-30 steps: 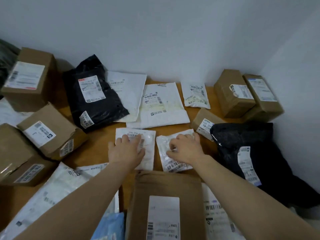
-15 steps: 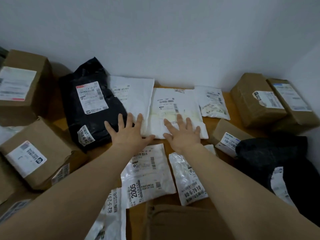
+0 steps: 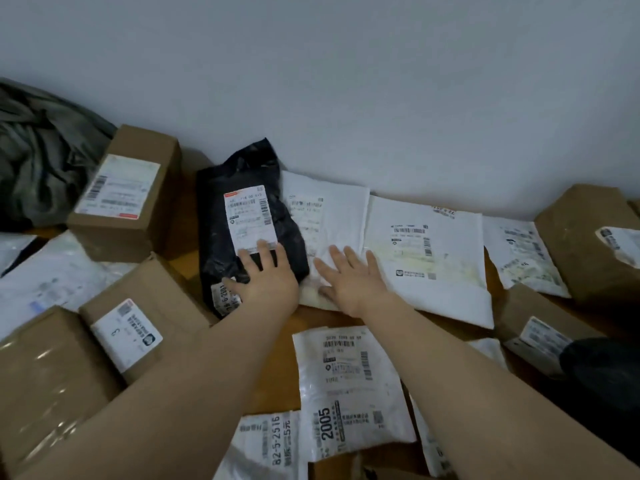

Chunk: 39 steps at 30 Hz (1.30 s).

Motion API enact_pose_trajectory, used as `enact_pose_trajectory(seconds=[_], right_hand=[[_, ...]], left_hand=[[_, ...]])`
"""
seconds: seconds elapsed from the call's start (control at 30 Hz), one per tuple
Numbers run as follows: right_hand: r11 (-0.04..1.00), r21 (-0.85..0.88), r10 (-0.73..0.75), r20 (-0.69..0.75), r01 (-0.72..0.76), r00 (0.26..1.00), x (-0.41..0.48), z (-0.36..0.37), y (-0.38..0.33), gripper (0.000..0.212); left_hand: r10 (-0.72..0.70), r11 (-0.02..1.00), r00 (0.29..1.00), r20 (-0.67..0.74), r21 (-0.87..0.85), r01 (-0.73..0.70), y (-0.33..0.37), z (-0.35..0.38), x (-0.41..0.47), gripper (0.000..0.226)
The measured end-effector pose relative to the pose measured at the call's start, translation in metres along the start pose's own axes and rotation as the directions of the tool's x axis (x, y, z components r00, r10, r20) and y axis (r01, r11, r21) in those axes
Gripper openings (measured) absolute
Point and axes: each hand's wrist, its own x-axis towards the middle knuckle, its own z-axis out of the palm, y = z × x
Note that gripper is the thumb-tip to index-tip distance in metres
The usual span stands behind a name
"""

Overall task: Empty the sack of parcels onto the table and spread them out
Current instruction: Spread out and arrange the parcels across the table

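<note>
left hand (image 3: 266, 278) flat, fingers spread, palm down on the lower end of the black parcel (image 3: 216, 220), fingertips at the bottom edge of its white label; presses only, grips nothing

right hand (image 3: 349, 282) likewise flat and splayed, resting on the white mailer (image 3: 332, 216) just beside the black parcel; nothing held there either

change: a second ago both hands lay on two small mailers nearer the front. half a second ago they were stretching toward the back row. now each has landed on a back-row piece. the mailer marked 2005 (image 3: 349, 386) lies let go at lower centre, between the forearms

outward: large white mailer (image 3: 429, 271) touching the white mailer on its right, cannot tell which edge is on top; small white mailer (image 3: 523, 258) beyond it; brown box (image 3: 581, 237) at the right edge. upper-left box (image 3: 128, 202) and mid-left box (image 3: 145, 306) crowd the left side. grey sack (image 3: 41, 157) crumpled at far upper left against the wall. bare worktop (image 3: 280, 375) shows between the arms

judgement: sack looks slack, so emptying seems done and spreading is in hand. front pieces appear placed; the black parcel and white mailer lie tight together, and the hands sit ready to slide them apart
</note>
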Motion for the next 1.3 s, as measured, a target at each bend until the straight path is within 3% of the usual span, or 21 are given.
enact_pose_trajectory(seconds=[0.23,0.33,0.4,0.53,0.7,0.83,0.93,1.03,1.17,1.23,1.3], right_hand=[[0.996,-0.087,0.033,0.029,-0.031,0.999,-0.008,-0.008,0.002,0.061],[0.999,-0.043,0.021,-0.091,-0.025,0.996,-0.021,-0.018,-0.018,0.071],[0.997,0.051,-0.052,-0.16,0.061,0.986,-0.035,-0.021,-0.04,0.074],[0.939,0.198,-0.252,-0.166,0.283,0.953,-0.066,-0.021,-0.103,0.068],[0.895,0.206,-0.367,-0.169,0.397,0.915,-0.075,-0.029,-0.175,0.069],[0.913,0.219,-0.321,-0.141,0.345,0.937,-0.07,-0.035,-0.217,0.088],[0.942,0.221,-0.232,-0.119,0.253,0.965,-0.065,-0.032,-0.236,0.097],[0.958,0.204,-0.173,-0.147,0.201,0.974,-0.065,-0.026,-0.243,0.105],[0.942,0.286,-0.144,-0.134,0.177,0.981,-0.075,-0.022,-0.233,0.103],[0.887,0.443,-0.101,-0.091,0.131,0.991,-0.08,-0.028,-0.224,0.1],[0.705,0.708,-0.035,-0.02,0.039,0.999,-0.084,-0.034,-0.215,0.091]], left_hand=[[-0.009,0.995,1.0,0.027,0.097,0.006,-0.022,-0.009,0.004,0.073],[-0.017,0.998,1.0,0.0,0.055,0.017,-0.019,-0.022,-0.014,0.075],[-0.051,0.999,0.996,-0.069,0.012,0.052,-0.021,-0.035,-0.027,0.071],[-0.186,0.981,0.968,-0.166,-0.094,0.172,-0.059,-0.062,-0.059,0.074],[-0.35,0.932,0.897,-0.272,-0.202,0.302,-0.139,-0.079,-0.103,0.072],[-0.504,0.835,0.845,-0.18,-0.354,0.422,-0.2,-0.067,-0.129,0.061],[-0.449,0.852,0.88,-0.158,-0.371,0.368,-0.226,-0.051,-0.144,0.058],[-0.344,0.89,0.938,-0.051,-0.335,0.309,-0.239,-0.04,-0.154,0.081],[-0.292,0.879,0.956,-0.03,-0.402,0.256,-0.252,-0.035,-0.159,0.107],[-0.272,0.876,0.962,-0.005,-0.414,0.246,-0.256,-0.04,-0.159,0.118],[-0.244,0.882,0.969,0.033,-0.408,0.236,-0.259,-0.048,-0.157,0.125]])
